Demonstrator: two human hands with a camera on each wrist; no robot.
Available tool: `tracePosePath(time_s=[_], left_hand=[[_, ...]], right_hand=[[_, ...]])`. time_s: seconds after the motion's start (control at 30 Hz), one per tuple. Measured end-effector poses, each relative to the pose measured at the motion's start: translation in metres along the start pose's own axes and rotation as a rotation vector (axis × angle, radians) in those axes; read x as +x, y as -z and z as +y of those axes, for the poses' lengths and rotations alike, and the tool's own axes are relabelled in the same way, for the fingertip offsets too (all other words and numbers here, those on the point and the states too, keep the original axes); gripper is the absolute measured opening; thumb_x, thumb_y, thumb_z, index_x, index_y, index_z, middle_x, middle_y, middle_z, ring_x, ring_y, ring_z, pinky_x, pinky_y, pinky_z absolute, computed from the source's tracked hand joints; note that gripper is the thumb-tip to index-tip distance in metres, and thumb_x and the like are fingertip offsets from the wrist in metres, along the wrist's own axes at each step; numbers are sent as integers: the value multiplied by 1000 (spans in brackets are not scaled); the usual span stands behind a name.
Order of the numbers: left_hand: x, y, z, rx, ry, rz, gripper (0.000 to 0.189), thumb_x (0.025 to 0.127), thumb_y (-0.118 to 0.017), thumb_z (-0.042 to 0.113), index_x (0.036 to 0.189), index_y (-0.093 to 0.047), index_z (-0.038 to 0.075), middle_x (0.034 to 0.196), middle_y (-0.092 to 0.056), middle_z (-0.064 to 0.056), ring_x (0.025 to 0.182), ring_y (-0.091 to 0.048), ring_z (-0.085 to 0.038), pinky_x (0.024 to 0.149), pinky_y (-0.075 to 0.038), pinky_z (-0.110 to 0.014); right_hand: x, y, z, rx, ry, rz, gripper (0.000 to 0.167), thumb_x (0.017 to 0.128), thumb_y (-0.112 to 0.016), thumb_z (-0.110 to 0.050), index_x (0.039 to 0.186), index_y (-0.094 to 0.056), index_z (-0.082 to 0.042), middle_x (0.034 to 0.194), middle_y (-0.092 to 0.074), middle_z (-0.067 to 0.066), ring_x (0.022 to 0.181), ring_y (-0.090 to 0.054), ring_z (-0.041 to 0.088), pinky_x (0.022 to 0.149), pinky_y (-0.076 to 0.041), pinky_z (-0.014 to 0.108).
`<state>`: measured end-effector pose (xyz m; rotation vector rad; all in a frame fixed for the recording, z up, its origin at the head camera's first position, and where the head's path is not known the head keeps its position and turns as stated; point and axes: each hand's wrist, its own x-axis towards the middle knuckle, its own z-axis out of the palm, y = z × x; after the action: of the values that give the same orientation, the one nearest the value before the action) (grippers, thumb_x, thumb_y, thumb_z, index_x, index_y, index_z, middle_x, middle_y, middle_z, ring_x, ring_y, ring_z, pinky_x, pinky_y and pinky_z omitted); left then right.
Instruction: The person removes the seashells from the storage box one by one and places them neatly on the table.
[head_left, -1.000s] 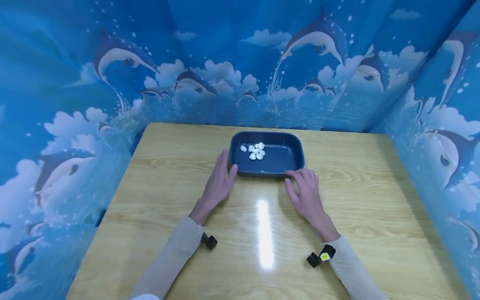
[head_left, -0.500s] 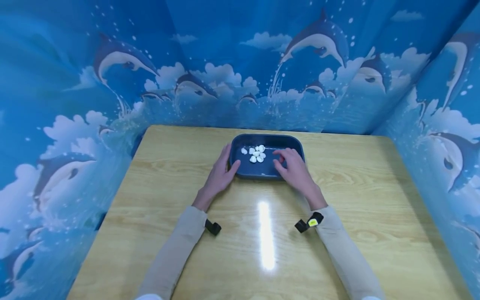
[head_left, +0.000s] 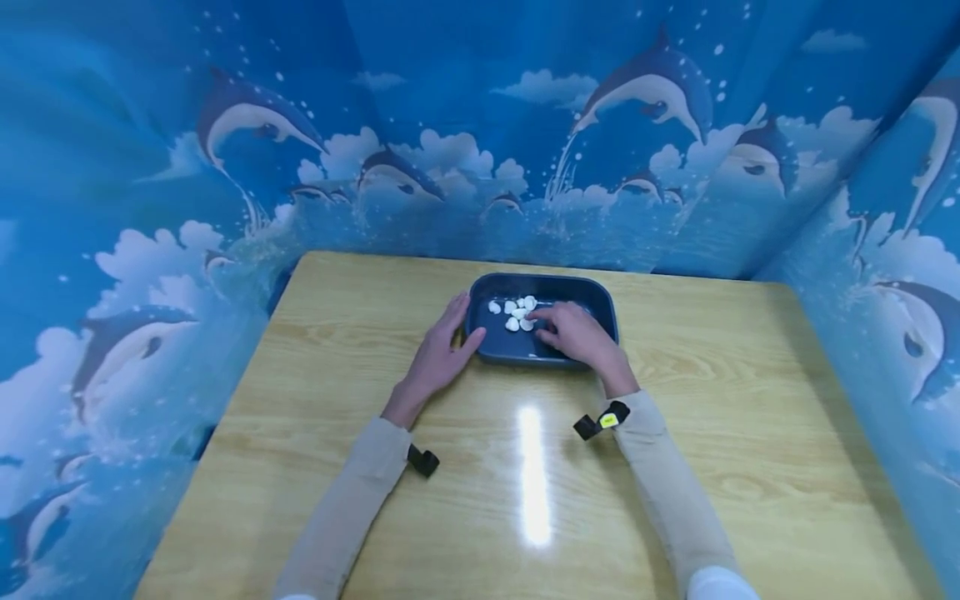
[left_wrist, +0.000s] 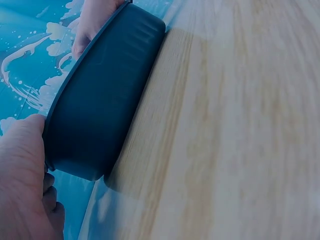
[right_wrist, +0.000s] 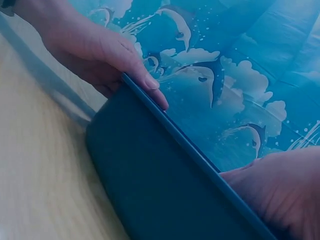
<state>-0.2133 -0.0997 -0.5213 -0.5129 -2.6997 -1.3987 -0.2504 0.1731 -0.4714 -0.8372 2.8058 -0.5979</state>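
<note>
A dark blue rectangular dish stands on the wooden table, and several small white shell-like pieces lie in its left half. My left hand holds the dish at its near left corner, thumb over the rim and fingers along the outer wall. Reaching inside over the near right part, my right hand has its index fingertip at the edge of the white pieces, thumb a little apart from it. In the right wrist view, the dish wall hides the right fingertips and the pieces.
The wooden table extends to both sides and in front of the dish. Close behind it hangs a blue curtain printed with dolphins, which also runs along the left and right sides. A bright reflection shows on the tabletop.
My right hand has moved from the near right rim into the dish and leftward to the white pieces. My left hand has come up against the dish and stays there.
</note>
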Motion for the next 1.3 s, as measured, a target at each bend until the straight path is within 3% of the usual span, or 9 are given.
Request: tracePosePath(time_s=[0.2,0.43,0.63,0.77,0.9,1.03,1.3], left_hand=[[-1,-2,-1,-38,0,2,74,108,-56,44,166,-25,11,174,-21,-10,160,-19,-22,131,-20,-44],[-2,-1,-4,-82,1,21,77,105,-55,55,166,-26,17,173,-24,-10,159,-21,-18,130,-22,-41],[-3,-2,-5,-112,4,19,77,105,-55,54,166,-25,18,173,-23,-8,159,-20,-17,130,-23,-43],[-1,-4,-5,-136,-16,22,77,106,-55,52,166,-26,14,173,-23,-10,159,-20,-17,130,-23,-42],[-1,-4,-5,-149,-23,25,78,106,-56,53,165,-27,10,172,-24,-13,159,-21,-21,130,-23,-41],[-2,-5,-4,-151,-20,29,78,105,-57,52,165,-28,11,172,-25,-13,159,-23,-23,130,-24,-40],[0,-4,-3,-149,-10,34,72,107,-58,47,165,-27,17,172,-26,-12,158,-22,-16,129,-24,-39]], right_hand=[[4,-4,2,22,-14,-58,30,103,-69,-18,132,-73,-12,62,-53,0,57,-48,15,55,-37,31],[7,-9,1,49,-30,19,24,101,-71,-17,124,-75,-10,75,-59,0,66,-51,17,60,-40,33],[7,-12,3,39,-45,-19,29,102,-70,-18,131,-73,-14,67,-56,2,60,-49,17,56,-38,32],[7,-12,3,38,-63,-10,24,102,-70,-18,125,-77,-12,90,-72,5,74,-61,19,66,-51,36],[6,-11,2,33,-66,7,22,102,-70,-20,119,-79,-8,109,-77,10,98,-70,25,84,-60,44],[7,-12,2,41,-74,8,23,103,-70,-23,115,-79,-6,108,-77,11,102,-71,28,89,-60,47],[11,-12,6,81,-71,-25,22,105,-65,-22,110,-78,-4,102,-75,10,99,-69,26,89,-58,46]])
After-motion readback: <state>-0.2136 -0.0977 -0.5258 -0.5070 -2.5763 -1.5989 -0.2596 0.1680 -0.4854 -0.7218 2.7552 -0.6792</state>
